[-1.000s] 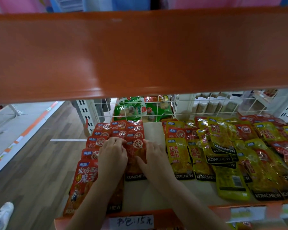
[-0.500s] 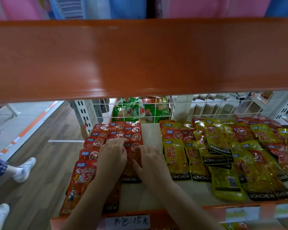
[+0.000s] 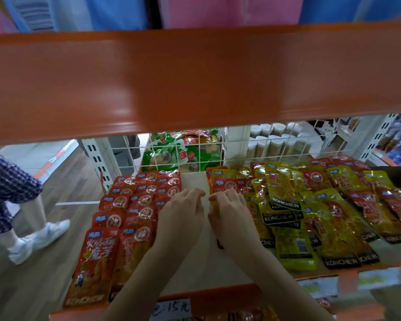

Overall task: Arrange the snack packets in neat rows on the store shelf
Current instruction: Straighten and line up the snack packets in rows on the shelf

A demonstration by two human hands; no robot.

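Mid-frame, I watched both hands hover over the bare strip of shelf (image 3: pixel 195 262): left hand (image 3: pixel 180 217) loosely curled beside the red packets (image 3: pixel 134 218), apparently empty; right hand (image 3: pixel 229 216) nearer the jumbled yellow packets (image 3: pixel 285 218), seemingly pinching one's edge. The packets' long axes ran front to back; the untidy pile lay to the right.

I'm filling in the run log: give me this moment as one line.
left hand: at red packets, grip unclear | right hand: at yellow packets, grip unclear | red side rowed, yellow side jumbled | shelf strip bare between
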